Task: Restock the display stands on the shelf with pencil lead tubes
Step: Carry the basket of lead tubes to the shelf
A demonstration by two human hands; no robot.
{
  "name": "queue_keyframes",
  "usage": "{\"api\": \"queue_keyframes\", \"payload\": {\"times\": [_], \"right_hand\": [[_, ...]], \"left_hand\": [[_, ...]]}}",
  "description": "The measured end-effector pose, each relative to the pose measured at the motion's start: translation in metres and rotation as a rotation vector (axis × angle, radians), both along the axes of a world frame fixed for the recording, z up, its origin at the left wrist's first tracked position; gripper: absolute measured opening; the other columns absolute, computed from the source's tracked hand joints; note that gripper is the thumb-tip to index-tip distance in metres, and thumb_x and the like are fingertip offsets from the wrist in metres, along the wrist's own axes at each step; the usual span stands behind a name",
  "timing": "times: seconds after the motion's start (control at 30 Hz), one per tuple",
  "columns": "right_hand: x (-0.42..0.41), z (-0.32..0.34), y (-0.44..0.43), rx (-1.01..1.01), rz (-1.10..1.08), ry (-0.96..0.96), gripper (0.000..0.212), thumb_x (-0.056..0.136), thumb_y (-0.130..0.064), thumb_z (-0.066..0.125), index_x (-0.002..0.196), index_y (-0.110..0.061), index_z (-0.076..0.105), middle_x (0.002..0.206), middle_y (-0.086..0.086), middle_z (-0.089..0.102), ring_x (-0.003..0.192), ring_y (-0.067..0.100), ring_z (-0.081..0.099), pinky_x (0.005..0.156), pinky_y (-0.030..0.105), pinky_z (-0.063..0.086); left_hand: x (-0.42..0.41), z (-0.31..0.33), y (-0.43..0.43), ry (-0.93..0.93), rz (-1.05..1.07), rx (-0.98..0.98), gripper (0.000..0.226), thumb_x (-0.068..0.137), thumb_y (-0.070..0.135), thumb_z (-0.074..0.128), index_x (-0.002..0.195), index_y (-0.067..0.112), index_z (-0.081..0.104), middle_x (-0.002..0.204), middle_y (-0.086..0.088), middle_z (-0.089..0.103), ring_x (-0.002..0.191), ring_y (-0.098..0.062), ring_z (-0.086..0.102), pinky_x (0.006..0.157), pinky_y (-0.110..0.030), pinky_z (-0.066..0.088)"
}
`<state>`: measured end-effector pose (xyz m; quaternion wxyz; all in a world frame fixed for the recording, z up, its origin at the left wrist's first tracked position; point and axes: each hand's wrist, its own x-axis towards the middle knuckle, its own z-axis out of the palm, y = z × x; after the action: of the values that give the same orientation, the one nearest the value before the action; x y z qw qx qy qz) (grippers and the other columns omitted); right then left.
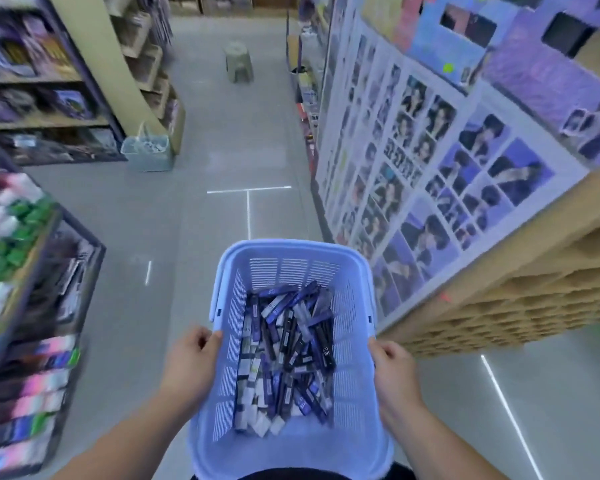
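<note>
Two shelf units flank the single blue basket [355, 306]: stocked shelves [25, 306] to its left and a unit hung with photo sheets [413, 150] to its right. Beyond the basket, up the aisle, stand one pale bin [148, 154], its contents too blurred to tell, and one green stool [239, 62]. Two hands carry the basket. The left hand [191, 355] has its fingers curled tight on the left rim, and the right hand [394, 368] is clamped on the right rim. Inside the basket lies a loose heap of pencil lead tubes [288, 344], too many to count.
</note>
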<state>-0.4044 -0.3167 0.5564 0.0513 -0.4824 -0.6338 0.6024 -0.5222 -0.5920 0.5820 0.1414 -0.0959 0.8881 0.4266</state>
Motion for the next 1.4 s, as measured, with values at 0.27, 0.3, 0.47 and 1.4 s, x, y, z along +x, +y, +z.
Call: {"api": "queue_keyframes", "payload": {"times": [0.27,0.3,0.47,1.4], "right_hand": [[-0.175,0.019,-0.034,0.048,0.107,0.000,0.030,0.100,-0.028,0.060,0.074,-0.014,0.054,0.063,-0.001,0.044,0.059,0.015,0.037,0.054,0.029,0.032],[-0.200,0.017,-0.033,0.048,0.127,-0.004,0.031,0.100,-0.029,0.060,0.075,-0.012,0.055,0.063,0.000,0.044,0.059,0.015,0.037,0.055,0.029,0.032],[-0.343,0.007,-0.012,0.028,0.217,0.016,0.037,0.102,-0.030,0.058,0.071,-0.012,0.047,0.061,-0.001,0.032,0.060,0.016,0.029,0.057,0.030,0.027],[-1.151,0.037,0.091,0.122,0.171,0.043,0.025,0.100,-0.030,0.061,0.089,-0.009,0.069,0.081,0.010,0.069,0.072,0.023,0.060,0.069,0.039,0.052]], "left_hand": [[-0.152,-0.006,-0.040,-0.074,0.054,0.046,0.036,0.100,0.026,0.055,0.071,0.010,0.042,0.061,-0.006,0.041,0.056,-0.021,0.035,0.055,-0.033,0.029],[-0.174,-0.008,-0.039,-0.082,0.065,0.054,0.036,0.100,0.027,0.055,0.071,0.011,0.041,0.061,-0.006,0.040,0.056,-0.021,0.034,0.055,-0.033,0.028],[-0.300,-0.019,-0.025,-0.081,0.142,0.038,0.037,0.101,0.029,0.054,0.071,0.010,0.044,0.063,-0.007,0.043,0.058,-0.021,0.038,0.057,-0.034,0.030],[-1.121,-0.002,0.070,-0.078,0.008,0.149,0.037,0.101,0.035,0.050,0.081,0.004,0.050,0.074,-0.022,0.052,0.064,-0.021,0.045,0.062,-0.035,0.039]]}}
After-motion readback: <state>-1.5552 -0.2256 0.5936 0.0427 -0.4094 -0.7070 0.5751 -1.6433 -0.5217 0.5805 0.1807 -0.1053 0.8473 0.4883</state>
